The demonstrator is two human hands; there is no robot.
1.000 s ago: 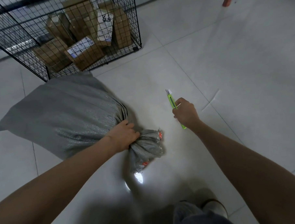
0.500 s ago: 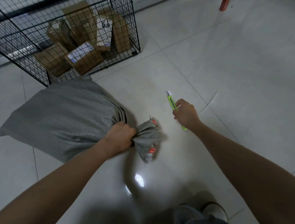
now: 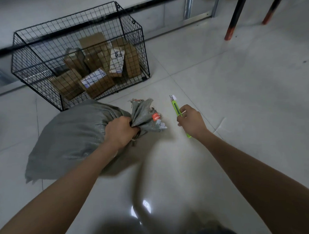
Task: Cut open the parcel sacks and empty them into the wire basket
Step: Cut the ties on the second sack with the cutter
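- Judging by how things lie, the job is partly done: the wire basket (image 3: pixel 32 56) by the wall already holds several cardboard parcels (image 3: pixel 95 82).
- The grey sack (image 3: pixel 73 138) lies full on the floor (image 3: pixel 237 95), just in front of the basket, with its neck (image 3: pixel 144 115) bunched shut and no cut showing.
- The left grip (image 3: pixel 121 132) is clenched round that neck, just below the frayed mouth with its red tag.
- The right grip (image 3: pixel 192 123) is curled round a green utility knife (image 3: pixel 175 107), blade end pointing away, near the neck but apart from it.
- What is left for this sack: cutting it open at the neck, lifting it, and tipping it into the basket.
- Whether more sacks wait out of view cannot be told.
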